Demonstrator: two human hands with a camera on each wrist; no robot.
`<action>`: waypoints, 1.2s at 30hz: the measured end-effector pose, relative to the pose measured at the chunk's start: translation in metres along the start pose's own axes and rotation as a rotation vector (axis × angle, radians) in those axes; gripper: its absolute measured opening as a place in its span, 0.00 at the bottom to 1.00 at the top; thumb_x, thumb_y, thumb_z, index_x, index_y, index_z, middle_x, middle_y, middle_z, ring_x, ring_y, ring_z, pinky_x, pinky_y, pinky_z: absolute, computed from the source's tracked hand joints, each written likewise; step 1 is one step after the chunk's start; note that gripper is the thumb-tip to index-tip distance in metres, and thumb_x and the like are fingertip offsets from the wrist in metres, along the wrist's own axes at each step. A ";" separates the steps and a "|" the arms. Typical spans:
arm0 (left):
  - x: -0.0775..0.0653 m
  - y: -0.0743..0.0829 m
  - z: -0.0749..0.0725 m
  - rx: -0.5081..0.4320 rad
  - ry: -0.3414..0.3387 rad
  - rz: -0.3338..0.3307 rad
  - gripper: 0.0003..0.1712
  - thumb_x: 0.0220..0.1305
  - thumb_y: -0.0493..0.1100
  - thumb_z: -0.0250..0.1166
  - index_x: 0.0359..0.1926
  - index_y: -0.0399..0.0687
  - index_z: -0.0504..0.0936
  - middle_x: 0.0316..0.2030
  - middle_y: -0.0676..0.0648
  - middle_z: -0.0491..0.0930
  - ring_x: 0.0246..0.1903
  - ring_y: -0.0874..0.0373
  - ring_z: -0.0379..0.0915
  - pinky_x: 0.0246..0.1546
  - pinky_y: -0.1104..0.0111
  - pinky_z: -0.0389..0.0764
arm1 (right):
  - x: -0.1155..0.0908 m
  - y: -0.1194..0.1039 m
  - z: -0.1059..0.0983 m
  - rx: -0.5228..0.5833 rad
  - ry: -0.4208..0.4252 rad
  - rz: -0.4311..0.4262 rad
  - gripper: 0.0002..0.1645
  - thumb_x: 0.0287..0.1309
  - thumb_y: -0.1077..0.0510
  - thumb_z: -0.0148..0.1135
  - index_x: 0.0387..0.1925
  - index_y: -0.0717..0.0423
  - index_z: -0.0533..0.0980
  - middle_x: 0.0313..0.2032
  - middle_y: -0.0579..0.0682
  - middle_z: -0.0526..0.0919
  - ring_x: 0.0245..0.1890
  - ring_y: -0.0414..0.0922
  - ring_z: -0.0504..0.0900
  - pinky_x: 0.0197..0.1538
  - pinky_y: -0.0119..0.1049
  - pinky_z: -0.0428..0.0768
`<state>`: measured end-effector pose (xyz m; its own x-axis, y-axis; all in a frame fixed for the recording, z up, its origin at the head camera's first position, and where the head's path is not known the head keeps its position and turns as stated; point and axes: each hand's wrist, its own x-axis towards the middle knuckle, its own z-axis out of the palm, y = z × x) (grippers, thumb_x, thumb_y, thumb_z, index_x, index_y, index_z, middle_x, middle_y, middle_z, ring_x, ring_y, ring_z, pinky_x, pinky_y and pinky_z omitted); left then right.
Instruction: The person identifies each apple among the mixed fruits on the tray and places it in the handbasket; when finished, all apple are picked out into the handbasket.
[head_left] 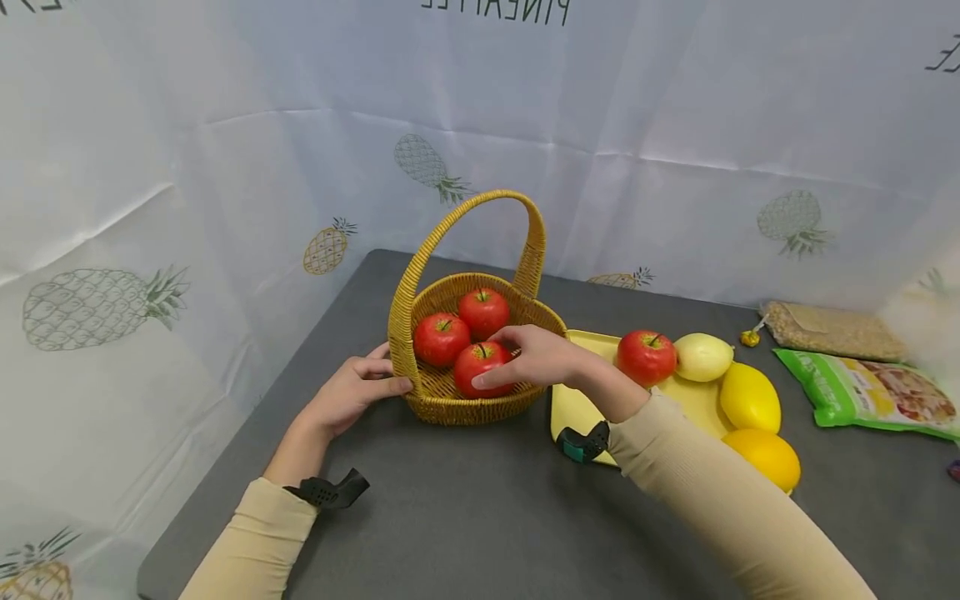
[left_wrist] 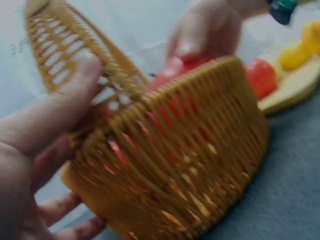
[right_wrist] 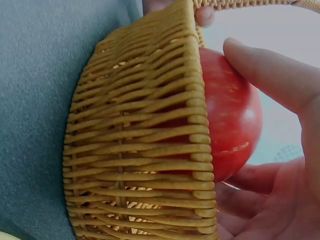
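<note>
A wicker basket (head_left: 480,411) with a tall arched handle (head_left: 427,250) stands on the dark table. My left hand (head_left: 352,396) grips its left side, thumb on the handle's foot (left_wrist: 95,100) and the other fingers against the outer wall. Inside the basket, my right hand (head_left: 536,354) holds a red apple (head_left: 467,371) between thumb and fingers. The right wrist view shows this apple (right_wrist: 232,115) partly above the rim, its lower part behind the weave. Two more red apples lie behind it in the basket, one at the left (head_left: 438,337) and one at the back (head_left: 483,310).
Right of the basket, a yellow tray (head_left: 573,400) bears a red apple (head_left: 647,357), a pale yellow fruit (head_left: 703,357) and two deeper yellow fruits (head_left: 750,398), partly behind my right sleeve. Farther right lie a green food bag (head_left: 840,387) and a bag of grains (head_left: 832,329). A pineapple-print curtain (head_left: 600,100) hangs behind.
</note>
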<state>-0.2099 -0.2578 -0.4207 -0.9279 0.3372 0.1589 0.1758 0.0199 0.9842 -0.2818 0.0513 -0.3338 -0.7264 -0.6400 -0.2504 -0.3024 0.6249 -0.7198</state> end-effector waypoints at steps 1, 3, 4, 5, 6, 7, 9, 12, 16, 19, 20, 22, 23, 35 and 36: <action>0.000 0.001 -0.001 0.002 -0.009 -0.002 0.18 0.68 0.34 0.69 0.53 0.23 0.83 0.78 0.37 0.54 0.79 0.44 0.36 0.58 0.70 0.75 | 0.001 -0.001 -0.001 0.002 -0.009 0.005 0.40 0.53 0.36 0.76 0.61 0.51 0.75 0.53 0.46 0.80 0.53 0.46 0.77 0.55 0.45 0.78; 0.000 0.004 -0.002 0.008 -0.017 -0.008 0.17 0.68 0.34 0.69 0.52 0.24 0.83 0.78 0.37 0.54 0.79 0.43 0.35 0.58 0.70 0.75 | 0.002 -0.001 -0.002 0.011 -0.026 0.012 0.39 0.53 0.37 0.76 0.61 0.52 0.76 0.53 0.46 0.80 0.54 0.47 0.77 0.55 0.45 0.78; 0.000 0.004 -0.002 0.013 -0.019 -0.008 0.17 0.68 0.34 0.69 0.52 0.24 0.84 0.78 0.37 0.54 0.79 0.43 0.35 0.58 0.70 0.75 | 0.003 -0.001 -0.002 0.016 -0.032 0.015 0.39 0.53 0.37 0.77 0.60 0.52 0.75 0.53 0.47 0.79 0.54 0.47 0.76 0.55 0.45 0.78; 0.001 0.005 -0.001 0.012 -0.021 -0.010 0.16 0.68 0.34 0.69 0.52 0.24 0.83 0.78 0.37 0.54 0.79 0.43 0.35 0.58 0.70 0.75 | 0.003 -0.001 -0.002 0.022 -0.039 0.020 0.39 0.52 0.38 0.77 0.60 0.52 0.75 0.53 0.47 0.79 0.54 0.47 0.76 0.55 0.45 0.78; 0.001 0.005 -0.001 0.014 -0.020 -0.013 0.17 0.68 0.34 0.69 0.52 0.24 0.83 0.78 0.37 0.54 0.79 0.43 0.35 0.58 0.70 0.75 | 0.003 0.000 -0.002 0.027 -0.043 0.026 0.39 0.52 0.38 0.77 0.60 0.52 0.75 0.53 0.47 0.79 0.54 0.47 0.76 0.55 0.45 0.78; 0.000 0.005 -0.001 0.017 -0.015 -0.013 0.17 0.68 0.34 0.69 0.52 0.24 0.83 0.78 0.37 0.54 0.79 0.43 0.35 0.59 0.71 0.74 | 0.004 -0.001 -0.002 0.032 -0.049 0.029 0.39 0.52 0.39 0.78 0.60 0.52 0.75 0.54 0.47 0.79 0.54 0.47 0.76 0.55 0.44 0.78; 0.000 0.004 0.000 0.028 -0.001 -0.012 0.17 0.68 0.35 0.69 0.52 0.25 0.84 0.78 0.38 0.54 0.79 0.44 0.36 0.59 0.71 0.73 | 0.005 -0.003 -0.002 0.042 -0.060 0.035 0.39 0.52 0.40 0.78 0.61 0.53 0.75 0.54 0.47 0.78 0.55 0.47 0.76 0.55 0.44 0.78; -0.001 0.004 0.003 0.039 0.035 -0.009 0.16 0.67 0.35 0.70 0.51 0.28 0.85 0.77 0.38 0.56 0.79 0.45 0.38 0.60 0.72 0.72 | 0.006 -0.004 -0.003 0.049 -0.070 0.042 0.40 0.52 0.41 0.78 0.62 0.53 0.74 0.55 0.48 0.78 0.56 0.47 0.75 0.56 0.45 0.77; -0.002 0.002 0.007 0.009 0.079 -0.014 0.11 0.66 0.35 0.70 0.49 0.36 0.89 0.77 0.39 0.57 0.79 0.46 0.38 0.60 0.74 0.71 | 0.009 -0.006 -0.002 0.044 -0.074 0.046 0.41 0.52 0.42 0.79 0.63 0.53 0.74 0.56 0.48 0.77 0.57 0.47 0.74 0.58 0.45 0.77; -0.005 -0.001 0.009 -0.027 0.094 -0.019 0.10 0.67 0.34 0.70 0.47 0.46 0.92 0.78 0.40 0.54 0.79 0.46 0.36 0.61 0.74 0.70 | 0.011 -0.006 0.001 0.040 -0.075 0.056 0.41 0.50 0.42 0.80 0.62 0.52 0.75 0.56 0.47 0.77 0.57 0.47 0.74 0.57 0.45 0.76; -0.005 -0.001 0.009 -0.036 0.096 -0.018 0.10 0.67 0.34 0.69 0.46 0.48 0.92 0.78 0.40 0.54 0.79 0.46 0.36 0.61 0.74 0.70 | 0.011 -0.006 0.002 0.041 -0.075 0.059 0.40 0.50 0.42 0.80 0.61 0.52 0.75 0.56 0.47 0.77 0.57 0.47 0.74 0.57 0.45 0.77; -0.007 -0.003 0.010 -0.049 0.102 -0.015 0.11 0.67 0.35 0.69 0.46 0.51 0.92 0.78 0.40 0.53 0.79 0.46 0.35 0.61 0.74 0.70 | 0.013 -0.007 0.006 0.033 -0.068 0.060 0.40 0.50 0.41 0.80 0.60 0.52 0.75 0.55 0.47 0.77 0.56 0.47 0.75 0.57 0.45 0.77; -0.007 -0.003 0.010 -0.054 0.104 -0.011 0.11 0.67 0.35 0.69 0.45 0.52 0.92 0.78 0.40 0.54 0.79 0.46 0.36 0.61 0.74 0.70 | 0.014 -0.007 0.008 0.028 -0.064 0.060 0.40 0.49 0.41 0.80 0.59 0.52 0.75 0.54 0.47 0.78 0.55 0.46 0.75 0.57 0.44 0.77; -0.007 -0.007 0.011 -0.113 0.088 0.000 0.10 0.67 0.35 0.69 0.45 0.53 0.92 0.78 0.39 0.52 0.79 0.45 0.35 0.61 0.72 0.71 | 0.019 -0.017 0.022 -0.016 -0.060 0.040 0.39 0.53 0.41 0.77 0.60 0.55 0.74 0.52 0.46 0.78 0.54 0.47 0.75 0.57 0.45 0.77; -0.007 -0.008 0.011 -0.122 0.090 -0.003 0.10 0.67 0.35 0.69 0.45 0.53 0.92 0.78 0.39 0.52 0.79 0.45 0.35 0.61 0.72 0.71 | 0.020 -0.017 0.022 -0.017 -0.060 0.042 0.39 0.53 0.41 0.77 0.60 0.54 0.74 0.52 0.46 0.79 0.54 0.47 0.75 0.57 0.45 0.77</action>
<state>-0.2013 -0.2497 -0.4303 -0.9550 0.2516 0.1572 0.1372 -0.0954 0.9859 -0.2769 0.0180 -0.3408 -0.7008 -0.6383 -0.3186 -0.2832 0.6589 -0.6969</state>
